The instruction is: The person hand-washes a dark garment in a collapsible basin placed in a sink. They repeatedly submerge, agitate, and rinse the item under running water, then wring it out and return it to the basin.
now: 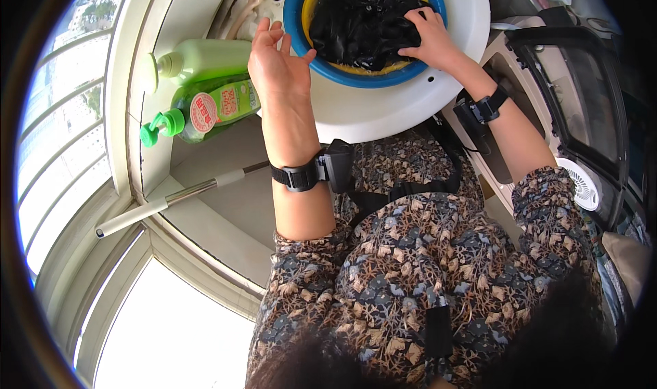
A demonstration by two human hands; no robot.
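Wet black cloth [359,22] fills a round basin with a yellow inner wall [311,4] and a blue rim [359,81]. My right hand [431,40] reaches over the basin's right side, thumb and fingers on either side of a part of the cloth. At the basin's left edge, my left hand [281,63] is raised with the palm turned up and the fingers apart. It holds nothing, and its thumb tip overlaps the blue rim in the picture. A wide white washbasin [349,117] supports the coloured basin. Both wrists wear black strapped devices.
A pale green pump bottle [210,60] and a green detergent bottle [215,107] lie left of my left forearm. Lower down, a white-and-metal pole [192,190] lies across the ledge. Barred windows [77,81] line the left; a black-framed clear lid [585,101] stands at right.
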